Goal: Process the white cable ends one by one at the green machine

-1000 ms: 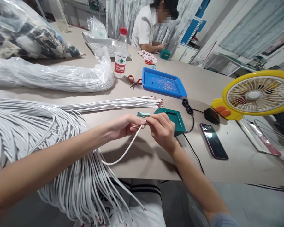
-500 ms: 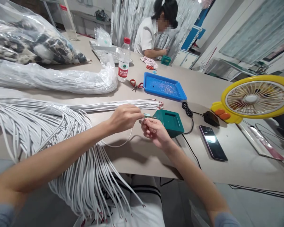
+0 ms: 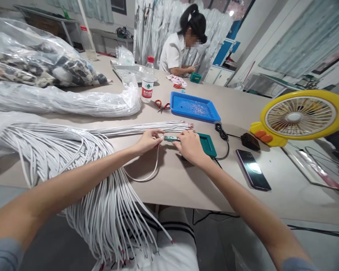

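Note:
My left hand (image 3: 151, 141) is closed in a pinch on a white cable (image 3: 155, 169) near its end. The cable loops down from those fingers toward the bundle. Just right of the fingertips is the narrow pale-green front piece (image 3: 171, 139) of a small green device (image 3: 207, 145). My right hand (image 3: 190, 146) curls over this device, thumb and fingers at the front piece, covering much of its body. A large bundle of white cables (image 3: 67, 150) lies to the left and hangs over the table edge, its ends reddish.
Behind the hands lie straight white cables (image 3: 141, 127), red-handled scissors (image 3: 161, 106), a blue tray (image 3: 194, 106) and a water bottle (image 3: 148, 81). Rightward are a phone (image 3: 252, 169), a black adapter (image 3: 250, 141) and a yellow fan (image 3: 299, 116). A co-worker (image 3: 175, 52) sits across the table.
My right hand has moved from a palm-up pinch beside the left fingertips to a palm-down position over the green device. My left hand has drawn slightly left, still gripping the cable.

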